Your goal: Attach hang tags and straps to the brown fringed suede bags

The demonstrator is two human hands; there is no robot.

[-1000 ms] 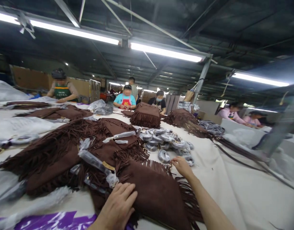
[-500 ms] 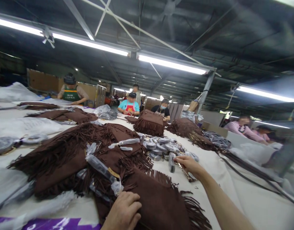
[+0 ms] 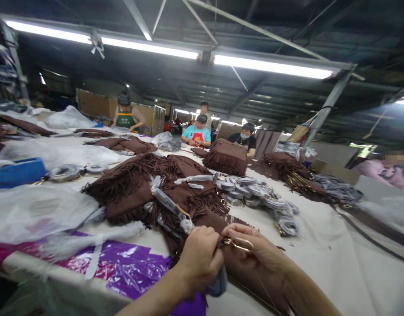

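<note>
My left hand (image 3: 202,252) is closed, and a coiled strap in clear plastic (image 3: 217,283) hangs directly beneath it. Between my hands a gold metal snap hook (image 3: 243,244) is pinched by the fingers of my right hand (image 3: 266,250). A short dark piece runs from the hook to the left fist; its far end is hidden. Under both hands lies a dark brown fringed bag (image 3: 254,278). Another fringed bag (image 3: 129,199) is spread just beyond, with a plastic-wrapped handle (image 3: 169,202) across it.
Several wrapped strap coils (image 3: 261,193) are heaped beyond my right hand. Purple plastic packaging (image 3: 132,267) lies at the near left, with clear bags (image 3: 44,210) beside it. A stacked fringed bag (image 3: 226,156) stands farther back. Co-workers stand across the white table (image 3: 333,254).
My right hand has brought a strap with its gold hook from the heap to my left hand. The left hand has lifted off the bag and closed. The view has swung left.
</note>
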